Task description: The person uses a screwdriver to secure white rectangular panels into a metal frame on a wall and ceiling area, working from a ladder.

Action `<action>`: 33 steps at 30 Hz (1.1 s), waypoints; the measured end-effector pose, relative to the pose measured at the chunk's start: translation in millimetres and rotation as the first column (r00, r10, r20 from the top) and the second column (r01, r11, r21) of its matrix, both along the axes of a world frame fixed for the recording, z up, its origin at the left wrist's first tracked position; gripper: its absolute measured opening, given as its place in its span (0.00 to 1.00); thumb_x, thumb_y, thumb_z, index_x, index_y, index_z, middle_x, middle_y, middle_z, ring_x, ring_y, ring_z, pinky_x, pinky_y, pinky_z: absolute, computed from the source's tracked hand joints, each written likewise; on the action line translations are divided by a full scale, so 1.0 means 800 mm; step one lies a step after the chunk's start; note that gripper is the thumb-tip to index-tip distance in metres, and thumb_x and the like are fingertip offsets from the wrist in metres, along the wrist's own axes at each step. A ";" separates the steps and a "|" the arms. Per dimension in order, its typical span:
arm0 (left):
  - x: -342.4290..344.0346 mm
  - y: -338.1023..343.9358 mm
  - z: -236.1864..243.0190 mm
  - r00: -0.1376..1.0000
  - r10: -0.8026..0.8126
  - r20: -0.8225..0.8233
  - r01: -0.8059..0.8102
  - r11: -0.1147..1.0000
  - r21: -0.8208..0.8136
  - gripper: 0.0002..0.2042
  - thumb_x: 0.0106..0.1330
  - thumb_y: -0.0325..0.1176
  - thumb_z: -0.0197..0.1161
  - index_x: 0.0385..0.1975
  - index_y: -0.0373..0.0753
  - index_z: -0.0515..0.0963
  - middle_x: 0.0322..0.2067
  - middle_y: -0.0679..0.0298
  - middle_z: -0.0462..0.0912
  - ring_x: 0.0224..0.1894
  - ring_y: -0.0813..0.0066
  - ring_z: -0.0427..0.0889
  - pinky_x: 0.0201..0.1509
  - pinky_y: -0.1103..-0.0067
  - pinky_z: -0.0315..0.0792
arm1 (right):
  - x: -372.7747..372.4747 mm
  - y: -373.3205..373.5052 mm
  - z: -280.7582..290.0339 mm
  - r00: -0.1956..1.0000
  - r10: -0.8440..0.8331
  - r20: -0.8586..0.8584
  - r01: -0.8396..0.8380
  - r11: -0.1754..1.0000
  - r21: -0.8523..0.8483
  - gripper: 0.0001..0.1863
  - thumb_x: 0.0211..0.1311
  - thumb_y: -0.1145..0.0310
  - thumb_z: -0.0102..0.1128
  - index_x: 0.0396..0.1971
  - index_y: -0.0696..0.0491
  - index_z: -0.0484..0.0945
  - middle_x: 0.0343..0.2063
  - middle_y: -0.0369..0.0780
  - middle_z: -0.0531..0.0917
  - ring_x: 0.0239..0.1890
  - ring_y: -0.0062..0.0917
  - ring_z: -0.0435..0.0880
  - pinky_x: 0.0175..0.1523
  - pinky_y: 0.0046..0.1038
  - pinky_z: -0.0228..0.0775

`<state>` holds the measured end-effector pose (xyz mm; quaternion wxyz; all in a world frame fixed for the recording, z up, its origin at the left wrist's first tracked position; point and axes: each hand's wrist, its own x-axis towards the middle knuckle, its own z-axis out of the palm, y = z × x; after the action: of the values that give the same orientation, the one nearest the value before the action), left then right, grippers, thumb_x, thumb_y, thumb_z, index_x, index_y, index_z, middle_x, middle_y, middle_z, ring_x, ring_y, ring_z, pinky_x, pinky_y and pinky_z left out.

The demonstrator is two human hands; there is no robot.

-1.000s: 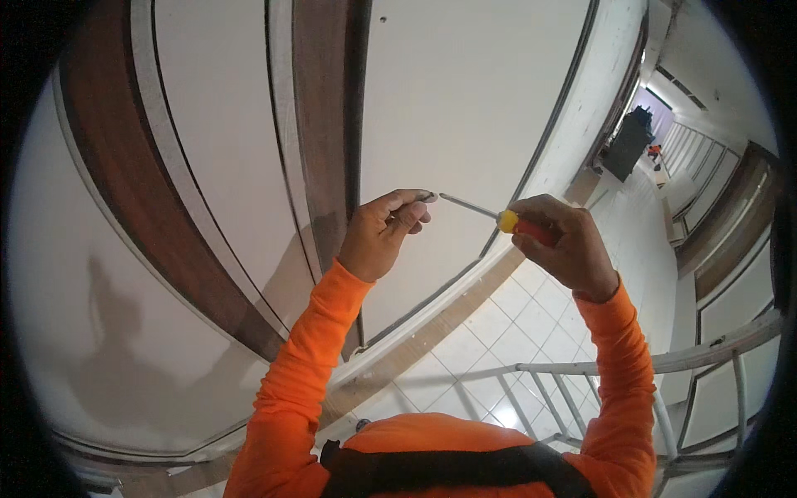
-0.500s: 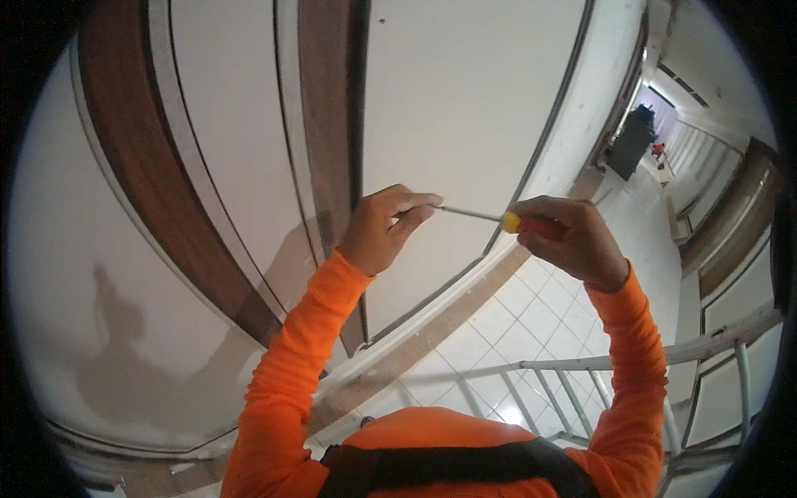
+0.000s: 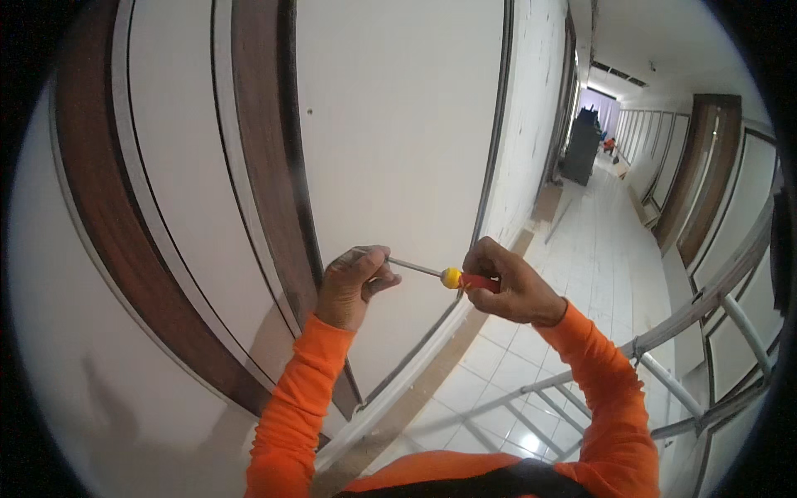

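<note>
A screwdriver (image 3: 413,266) with a metal shaft and a red and yellow handle lies nearly level in front of a pale wall panel (image 3: 390,149). Its handle is in my right hand (image 3: 516,284), with the fingers curled around the red part. The shaft slopes up to the left and ends at the fingertips of my left hand (image 3: 349,286). Thumb and forefinger there are pinched together at the tip; whatever they hold is too small and too hidden to name. A small dark hole or spot (image 3: 310,111) shows high on the panel.
Dark brown wood strips (image 3: 266,124) and pale trim run up the wall at left. Right of me stands a ladder-like metal frame (image 3: 672,386). White floor tiles (image 3: 573,274) stretch down a corridor to a dark cabinet (image 3: 581,151) and a distant person in orange (image 3: 610,144).
My view has turned toward the corridor. Both hands and the screwdriver now appear lower and further left, the shaft sloping more steeply. The screwdriver tip stays at my left fingers.
</note>
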<state>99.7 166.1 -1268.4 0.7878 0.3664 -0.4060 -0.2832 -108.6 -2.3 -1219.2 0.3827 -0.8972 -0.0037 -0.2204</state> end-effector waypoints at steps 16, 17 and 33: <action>0.037 -0.081 0.161 0.883 -0.425 -0.201 0.253 0.790 -0.558 0.11 0.73 0.31 0.53 0.48 0.31 0.73 0.44 0.54 0.80 0.50 0.65 0.81 0.58 0.73 0.80 | 0.033 0.035 0.156 0.830 -0.057 0.555 0.399 0.756 -0.519 0.19 0.57 0.76 0.59 0.50 0.54 0.78 0.36 0.44 0.83 0.34 0.32 0.85 0.41 0.28 0.78; 0.040 -0.080 0.170 0.887 -0.420 -0.194 0.251 0.790 -0.559 0.11 0.73 0.31 0.53 0.48 0.31 0.73 0.44 0.54 0.80 0.50 0.65 0.81 0.58 0.73 0.80 | 0.037 0.034 0.165 0.822 -0.061 0.567 0.432 0.715 -0.550 0.19 0.57 0.75 0.59 0.50 0.55 0.77 0.35 0.44 0.82 0.33 0.32 0.85 0.40 0.28 0.78; 0.083 -0.093 0.213 0.998 -0.012 -0.055 -0.016 0.882 -0.471 0.10 0.72 0.38 0.56 0.46 0.41 0.77 0.36 0.67 0.84 0.38 0.76 0.84 0.49 0.75 0.81 | 0.069 0.039 0.233 0.755 0.077 0.652 0.490 0.595 -0.637 0.10 0.53 0.73 0.65 0.35 0.58 0.77 0.28 0.43 0.82 0.28 0.30 0.84 0.36 0.30 0.77</action>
<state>165.7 91.5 -1098.3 0.8647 0.1564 -0.4398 -0.1855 -53.4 29.1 -1032.4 -0.0987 -0.8392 -0.1125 -0.5229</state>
